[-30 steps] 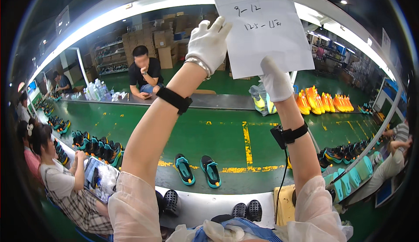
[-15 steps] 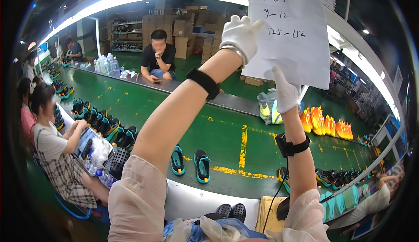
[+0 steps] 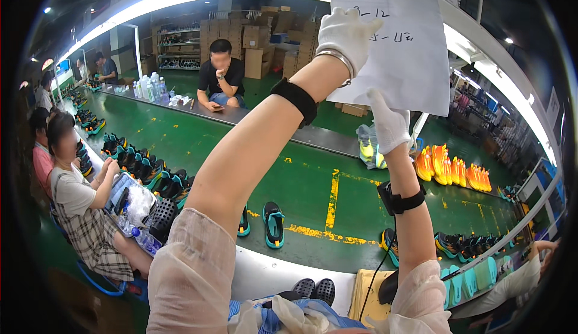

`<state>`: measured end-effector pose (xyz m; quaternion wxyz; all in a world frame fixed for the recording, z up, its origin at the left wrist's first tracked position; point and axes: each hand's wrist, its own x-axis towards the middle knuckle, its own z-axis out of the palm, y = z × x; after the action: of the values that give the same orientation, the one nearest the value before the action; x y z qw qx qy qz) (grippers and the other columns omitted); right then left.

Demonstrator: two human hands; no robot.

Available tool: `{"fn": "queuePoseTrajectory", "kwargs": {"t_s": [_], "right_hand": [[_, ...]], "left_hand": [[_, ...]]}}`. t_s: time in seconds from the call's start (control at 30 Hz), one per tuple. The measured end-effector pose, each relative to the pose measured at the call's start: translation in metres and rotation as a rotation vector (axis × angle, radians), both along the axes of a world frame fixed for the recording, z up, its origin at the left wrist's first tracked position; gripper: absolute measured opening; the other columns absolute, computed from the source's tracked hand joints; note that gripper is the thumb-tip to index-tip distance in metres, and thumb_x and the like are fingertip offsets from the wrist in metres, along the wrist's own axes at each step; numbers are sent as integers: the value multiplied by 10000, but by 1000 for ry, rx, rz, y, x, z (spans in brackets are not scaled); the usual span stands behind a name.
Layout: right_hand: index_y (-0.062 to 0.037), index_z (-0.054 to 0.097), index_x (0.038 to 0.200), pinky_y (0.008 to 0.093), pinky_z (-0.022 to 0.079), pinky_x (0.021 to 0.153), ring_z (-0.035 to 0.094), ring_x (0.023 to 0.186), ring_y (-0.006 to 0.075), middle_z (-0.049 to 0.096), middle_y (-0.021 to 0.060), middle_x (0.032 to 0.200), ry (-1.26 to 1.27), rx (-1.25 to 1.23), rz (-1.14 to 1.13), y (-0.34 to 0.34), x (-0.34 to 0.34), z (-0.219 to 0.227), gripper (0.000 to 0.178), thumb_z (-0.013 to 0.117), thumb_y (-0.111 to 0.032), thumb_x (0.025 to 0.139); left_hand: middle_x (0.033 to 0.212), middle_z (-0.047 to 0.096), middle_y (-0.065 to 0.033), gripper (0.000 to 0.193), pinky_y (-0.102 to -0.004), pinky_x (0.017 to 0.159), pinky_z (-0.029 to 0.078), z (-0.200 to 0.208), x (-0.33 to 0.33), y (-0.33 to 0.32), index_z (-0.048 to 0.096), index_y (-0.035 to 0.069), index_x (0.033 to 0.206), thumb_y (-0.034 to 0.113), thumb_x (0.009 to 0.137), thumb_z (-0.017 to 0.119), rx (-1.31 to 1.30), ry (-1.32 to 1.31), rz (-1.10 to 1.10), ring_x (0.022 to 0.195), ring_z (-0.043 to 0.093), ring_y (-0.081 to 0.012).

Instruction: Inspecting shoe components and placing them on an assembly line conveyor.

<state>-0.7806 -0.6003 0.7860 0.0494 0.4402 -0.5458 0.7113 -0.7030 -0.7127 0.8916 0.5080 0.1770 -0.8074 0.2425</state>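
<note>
A white sheet of paper point(image 3: 415, 63) with handwritten dark marks hangs upright in front of me. My left hand point(image 3: 344, 38), in a white glove with a metal bangle at the wrist, is over its left part, covering some of the writing. Thumb and fingers there look apart and foreshortened, with nothing seen in them. At the sheet's lower edge my right hand point(image 3: 390, 124), also gloved, pinches the paper: the thumb lies in front while the other fingers are hidden. Both forearms wear black straps.
Below runs a green conveyor belt point(image 3: 301, 180) with a black-and-teal shoe point(image 3: 274, 225) and orange-yellow shoes point(image 3: 448, 165). A bagged pair point(image 3: 370, 147) sits on the far ledge. A person point(image 3: 221, 81) is across the belt, another point(image 3: 84, 195) at left. Black clogs point(image 3: 314, 290) lie nearby.
My left hand has moved right, from the sheet's left edge to over the writing. My left forearm now hides most of one shoe. The right hand still grips the lower edge.
</note>
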Motion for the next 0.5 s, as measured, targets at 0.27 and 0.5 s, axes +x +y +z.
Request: {"fn": "queuePoseTrajectory", "kwargs": {"t_s": [0.27,0.5], "right_hand": [[56,636,776,275,445,673,510,660,116,607,16,677,49,-44,9,-7,-16,-14,330,682,-270,802],[-70,649,1062,311,454,830,613,903,220,658,101,964,154,105,14,1,-19,-17,216,582,-191,896]], "left_hand": [[981,599,-169,556,-408,832,490,-4,6,-2,521,310,1305,59,810,486,48,-58,-52,954,569,-351],[940,565,-171,566,-425,785,483,-28,18,-18,491,274,1334,55,812,480,68,8,-67,893,549,-349]]}}
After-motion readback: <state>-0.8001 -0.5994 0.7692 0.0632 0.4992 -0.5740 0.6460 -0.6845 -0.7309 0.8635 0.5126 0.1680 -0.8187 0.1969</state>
